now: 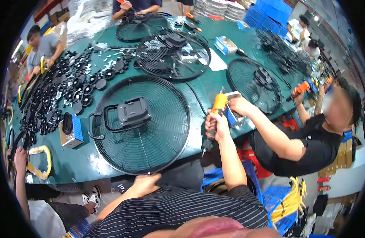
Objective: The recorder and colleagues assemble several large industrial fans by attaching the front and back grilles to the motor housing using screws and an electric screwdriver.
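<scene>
A round black wire fan guard (162,131) lies in front of me, its near rim by the table edge. On top of it sits a black plastic motor housing (133,112) with a loop-shaped bracket. My left hand (144,185) is closed at the guard's near rim; its fingertips are partly hidden. My right hand (218,126) grips an orange and black power screwdriver (220,104), held tip up to the right of the guard. Just beyond it, a co-worker's hand (242,106) reaches over a small box (232,116).
More fan guards (254,84) lie on the green table (202,92). Black round parts and screws (77,85) are heaped at left, beside a small blue box (72,133). Co-workers stand around; the one at right holds another orange driver (303,88). A blue crate (283,204) holds yellow strips.
</scene>
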The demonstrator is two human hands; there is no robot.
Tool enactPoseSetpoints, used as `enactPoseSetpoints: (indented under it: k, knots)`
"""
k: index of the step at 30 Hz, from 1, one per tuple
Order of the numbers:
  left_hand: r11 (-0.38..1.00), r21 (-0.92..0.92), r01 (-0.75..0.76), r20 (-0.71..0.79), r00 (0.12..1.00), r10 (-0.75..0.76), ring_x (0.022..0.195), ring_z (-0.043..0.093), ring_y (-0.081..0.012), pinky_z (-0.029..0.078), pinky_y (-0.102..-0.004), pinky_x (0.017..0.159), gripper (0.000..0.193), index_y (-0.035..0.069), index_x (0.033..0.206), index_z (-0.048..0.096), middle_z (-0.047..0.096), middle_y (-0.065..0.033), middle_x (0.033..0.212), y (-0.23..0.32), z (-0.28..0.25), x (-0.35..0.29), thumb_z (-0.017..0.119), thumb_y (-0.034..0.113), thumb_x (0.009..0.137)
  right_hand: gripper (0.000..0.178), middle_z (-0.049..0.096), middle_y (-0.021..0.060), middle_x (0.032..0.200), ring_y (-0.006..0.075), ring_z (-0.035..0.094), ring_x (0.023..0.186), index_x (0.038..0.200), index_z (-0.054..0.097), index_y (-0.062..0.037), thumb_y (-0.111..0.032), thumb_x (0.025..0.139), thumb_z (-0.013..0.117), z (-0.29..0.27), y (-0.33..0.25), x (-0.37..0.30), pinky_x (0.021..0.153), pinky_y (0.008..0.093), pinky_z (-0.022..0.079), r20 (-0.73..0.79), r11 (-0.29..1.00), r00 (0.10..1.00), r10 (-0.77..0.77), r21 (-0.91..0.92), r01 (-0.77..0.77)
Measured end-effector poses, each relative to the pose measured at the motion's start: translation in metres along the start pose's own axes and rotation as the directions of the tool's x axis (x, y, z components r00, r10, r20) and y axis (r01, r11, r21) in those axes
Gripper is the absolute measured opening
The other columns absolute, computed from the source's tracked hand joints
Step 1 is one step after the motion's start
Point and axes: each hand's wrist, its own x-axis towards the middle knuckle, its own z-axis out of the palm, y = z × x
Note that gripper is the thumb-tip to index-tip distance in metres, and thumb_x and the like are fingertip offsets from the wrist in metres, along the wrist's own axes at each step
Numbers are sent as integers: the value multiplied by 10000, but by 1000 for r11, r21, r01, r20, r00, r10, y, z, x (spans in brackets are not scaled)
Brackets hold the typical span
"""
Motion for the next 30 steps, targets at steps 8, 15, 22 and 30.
enactPoseSetpoints:
  k: [8, 15, 22, 30]
  knots:
    - [891, -334, -308, 421, 797, 434, 738, 658, -345, 502, -460, 623, 227, 51, 777, 572, 653, -131, 758, 73, 79, 90, 723, 217, 741, 235, 565, 52, 679, 165, 569, 523, 1012, 567, -37, -149, 837, 678, -9, 2, 2, 483, 314, 491, -53, 993, 998, -41, -110, 35]
    - [996, -11, -89, 458, 885, 84, 923, 629, -400, 500, -498, 761, 282, 47, 919, 573, 639, -172, 919, 14, 6, 35, 717, 224, 753, 235, 564, 67, 681, 161, 571, 519, 1015, 552, -18, -123, 833, 656, -9, 1, -2, 485, 319, 492, -37, 1000, 999, -10, -24, 9]
    - [846, 287, 450, 516, 671, -532, 891, 640, -358, 502, -473, 782, 317, 37, 1042, 561, 641, -169, 946, -45, -20, -91, 692, 189, 797, 229, 565, 59, 673, 159, 572, 511, 992, 555, -24, -136, 819, 657, -7, -4, -8, 484, 312, 488, -10, 998, 1000, -11, 58, 11]
    - [655, 187, 733, 498, 504, -706, 758, 664, -289, 527, -432, 717, 227, 26, 961, 643, 683, -151, 851, -21, -16, -203, 687, 149, 775, 250, 486, -29, 656, 71, 420, 483, 1028, 579, -14, -152, 831, 649, -21, 3, 4, 448, 238, 341, -29, 997, 999, -23, 71, 25]
